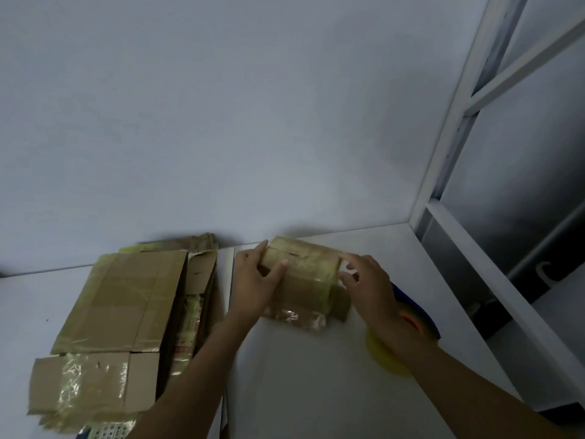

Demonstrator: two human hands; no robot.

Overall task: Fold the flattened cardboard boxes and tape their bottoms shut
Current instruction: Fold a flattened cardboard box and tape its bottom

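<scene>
Head view.
- Box (304,274): taped cardboard, on the worktop (316,391) near its back edge.
- Left hand (256,280): grips the box's left end, thumb on top.
- Right hand (370,286): fingers bent at the box's right end; blurred, cannot tell if it grips.
- Flat boxes (126,312): stacked towards the worktop's left side, just beside the box.
- Yellow roll (383,353): part hidden under the right wrist.

Mostly hidden beneath the right hand (370,289): yellow round item (380,356), blue item (430,321). Cut off near edge: flattened boxes (120,312).
</scene>
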